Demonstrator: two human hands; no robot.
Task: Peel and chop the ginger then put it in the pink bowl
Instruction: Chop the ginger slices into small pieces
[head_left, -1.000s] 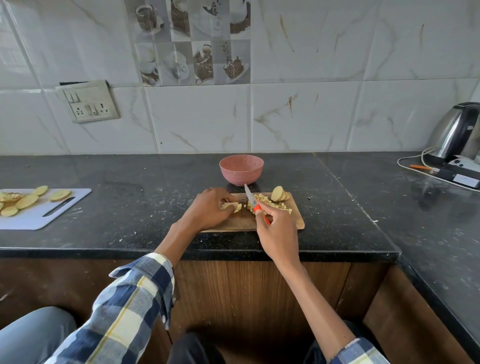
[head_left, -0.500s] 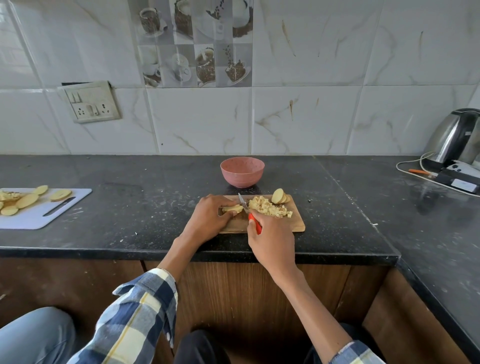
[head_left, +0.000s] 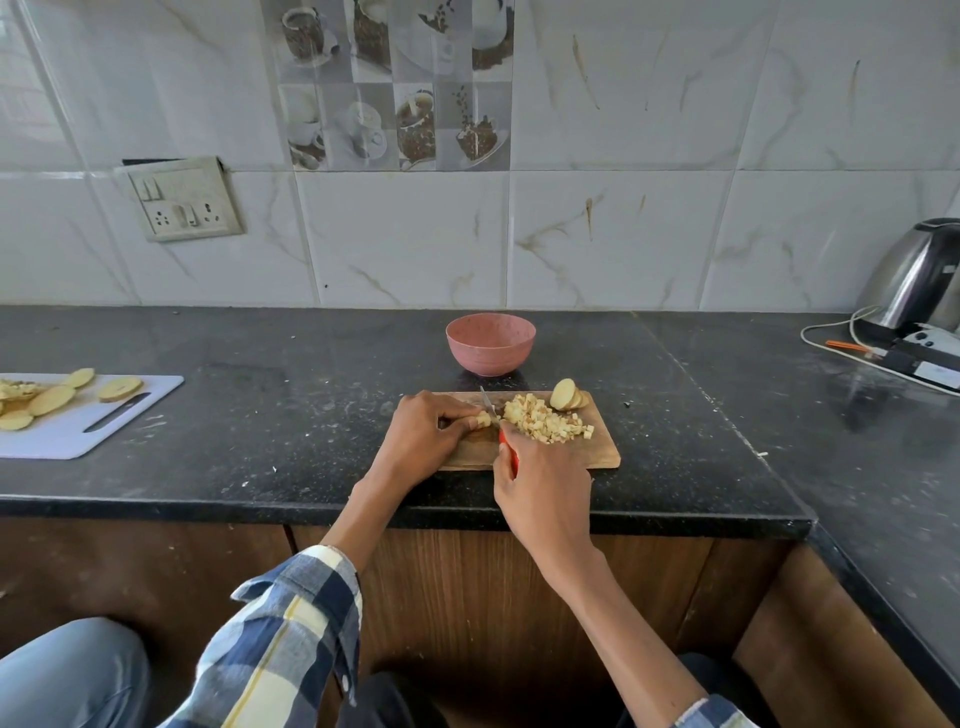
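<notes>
Since a second ago my knife (head_left: 491, 410) has dropped from raised to biting down by my left fingertips. The wooden board (head_left: 597, 452) sits dead ahead, pink bowl (head_left: 490, 343) just behind it, nothing between. Diced ginger pile (head_left: 545, 423) lies right of the blade, uncut slices (head_left: 567, 396) beyond. My right hand (head_left: 543, 493) grips the handle; my left hand (head_left: 426, 441) pinches the ginger strip (head_left: 483, 420), which runs left-right.

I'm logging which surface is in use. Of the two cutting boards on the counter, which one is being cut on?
The wooden cutting board in front of the pink bowl, holding the diced ginger. The white cutting board far left only holds slices, with no hand near it.
</notes>
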